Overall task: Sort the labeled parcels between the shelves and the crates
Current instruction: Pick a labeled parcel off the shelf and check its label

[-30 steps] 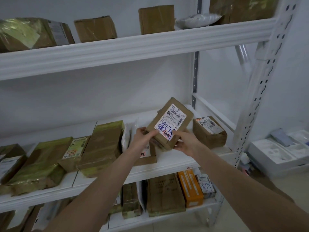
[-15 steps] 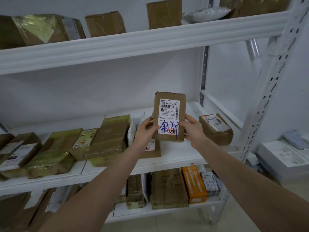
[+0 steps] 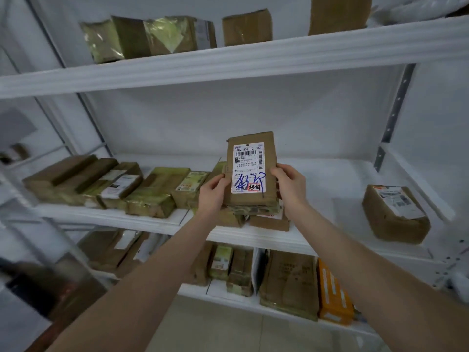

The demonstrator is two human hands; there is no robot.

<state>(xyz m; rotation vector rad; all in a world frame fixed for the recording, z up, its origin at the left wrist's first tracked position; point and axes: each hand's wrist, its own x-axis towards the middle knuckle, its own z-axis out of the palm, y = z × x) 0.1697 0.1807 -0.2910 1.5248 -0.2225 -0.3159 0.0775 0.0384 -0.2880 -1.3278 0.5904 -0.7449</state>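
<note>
Entry, head view. The parcel (image 3: 250,171) is held upright in front of the middle shelf (image 3: 337,174), between the hands and just at 12 o'clock from both wrists. Its long axis runs 12 to 6, and the label (image 3: 248,167) faces me.

Left hand (image 3: 212,190) grips the parcel's lower edge at about 8 o'clock, with the thumb on the front face. Right hand (image 3: 290,185) grips the opposite edge at about 4 o'clock, fingers curled round it. Both are clamped on it and neither is clearly nearer, so I judge either could carry it alone.

Around it:
- Directly at 6 o'clock, a small stack (image 3: 269,221) of parcels lies on the shelf. I cannot tell whether the held one touches it.
- At 9 o'clock, a row of parcels (image 3: 109,185) fills the shelf.
- At 3 o'clock, there is bare shelf, then a lone parcel (image 3: 394,214) well apart.
- At 12 o'clock, the top shelf (image 3: 228,64) overhangs.

No crate is in view. I judge the free lane runs toward 3 o'clock, since the stack blocks a straight set-down
</note>
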